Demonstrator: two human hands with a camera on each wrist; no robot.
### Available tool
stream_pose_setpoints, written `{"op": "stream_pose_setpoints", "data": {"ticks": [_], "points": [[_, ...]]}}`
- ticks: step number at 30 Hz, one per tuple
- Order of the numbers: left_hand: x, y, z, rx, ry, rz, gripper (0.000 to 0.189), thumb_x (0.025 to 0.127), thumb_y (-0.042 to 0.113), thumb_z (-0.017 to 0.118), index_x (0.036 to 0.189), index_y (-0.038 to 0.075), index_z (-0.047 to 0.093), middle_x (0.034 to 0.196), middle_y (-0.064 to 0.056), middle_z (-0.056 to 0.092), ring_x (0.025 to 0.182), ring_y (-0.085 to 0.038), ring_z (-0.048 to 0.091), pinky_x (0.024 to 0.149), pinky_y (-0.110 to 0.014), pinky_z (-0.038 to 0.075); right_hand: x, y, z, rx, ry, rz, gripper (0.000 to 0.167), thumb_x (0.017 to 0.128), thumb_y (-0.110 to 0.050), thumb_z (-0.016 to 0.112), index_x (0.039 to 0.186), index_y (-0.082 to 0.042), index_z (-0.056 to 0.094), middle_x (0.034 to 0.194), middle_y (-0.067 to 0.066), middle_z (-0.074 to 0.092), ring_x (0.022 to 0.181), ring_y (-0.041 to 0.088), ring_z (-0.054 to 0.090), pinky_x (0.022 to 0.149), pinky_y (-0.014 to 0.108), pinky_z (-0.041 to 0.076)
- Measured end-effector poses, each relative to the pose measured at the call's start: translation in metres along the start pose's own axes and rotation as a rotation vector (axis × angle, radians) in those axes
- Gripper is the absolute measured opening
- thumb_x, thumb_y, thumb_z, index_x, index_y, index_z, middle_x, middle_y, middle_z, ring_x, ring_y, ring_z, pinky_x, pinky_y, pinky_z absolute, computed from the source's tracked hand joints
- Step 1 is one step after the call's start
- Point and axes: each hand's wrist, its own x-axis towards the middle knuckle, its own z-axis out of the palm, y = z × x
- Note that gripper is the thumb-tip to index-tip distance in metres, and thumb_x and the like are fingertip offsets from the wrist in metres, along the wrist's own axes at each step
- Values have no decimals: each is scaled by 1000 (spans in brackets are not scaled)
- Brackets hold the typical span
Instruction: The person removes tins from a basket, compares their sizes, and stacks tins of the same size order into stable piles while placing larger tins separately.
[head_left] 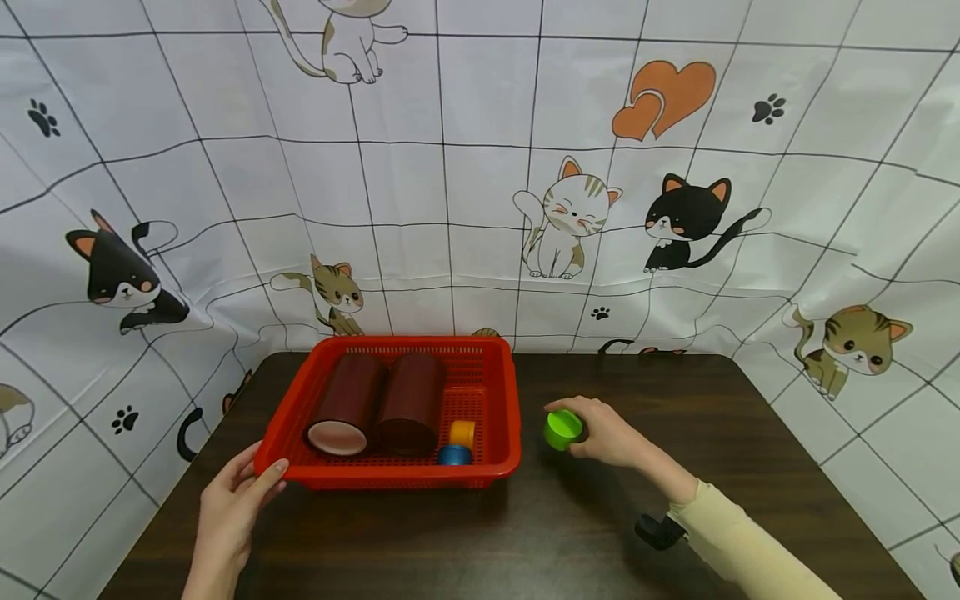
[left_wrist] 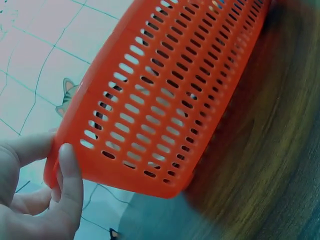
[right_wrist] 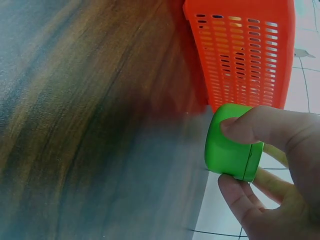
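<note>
My left hand (head_left: 236, 500) grips the near left corner of a red plastic basket (head_left: 390, 477), thumb on the outside of the rim in the left wrist view. Inside lie two dark brown cylinders (head_left: 412, 400) side by side; the left one shows a pale pinkish end. At the basket's near right corner sit a small yellow-orange round piece (head_left: 462, 432) and a small blue one (head_left: 454, 454). To the right of the basket, my right hand (head_left: 609, 429) pinches a small bright green round container (right_wrist: 227, 150) between thumb and fingers, with a thin seam around it.
The dark wood-grain table (head_left: 420, 550) lies under everything. Behind and beside it hangs a white sheet (head_left: 480, 192) with a grid and cartoon cats. A black strap-like piece (head_left: 660, 532) shows at the right wrist, beside a pale yellow sleeve (head_left: 738, 537).
</note>
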Motion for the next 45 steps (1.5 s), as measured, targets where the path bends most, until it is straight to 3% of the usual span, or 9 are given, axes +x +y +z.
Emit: {"op": "stream_pose_setpoints", "data": {"ticks": [4, 10, 23, 45], "points": [[0, -1, 1, -92, -8, 8, 72, 87, 10, 75, 149, 4, 40, 100, 15, 58, 81, 5, 65, 72, -15, 59, -1, 1, 3, -2, -14, 1, 63, 75, -4, 80, 133, -12, 59, 128, 9, 63, 104, 22, 55, 87, 38, 43], [2, -5, -5, -151, -117, 28, 79, 89, 5, 71, 156, 6, 28, 109, 14, 56, 91, 6, 66, 78, -14, 58, -4, -1, 5, 0, -23, 6, 61, 76, -5, 79, 133, -12, 59, 128, 9, 63, 104, 22, 56, 89, 41, 44], [3, -3, -9, -135, -221, 45, 85, 90, 6, 71, 159, 11, 21, 114, 9, 50, 97, 6, 65, 83, -17, 58, -8, 2, 12, 15, -59, 17, 59, 77, -6, 80, 132, -13, 59, 126, 9, 63, 105, 23, 55, 88, 43, 46], [3, -4, -10, -167, -217, -7, 81, 93, 5, 66, 159, 12, 19, 121, 11, 46, 98, 7, 61, 81, -12, 57, -16, 6, 17, -2, -87, 9, 60, 75, -9, 83, 131, -12, 61, 125, 9, 64, 107, 25, 56, 88, 45, 47]]}}
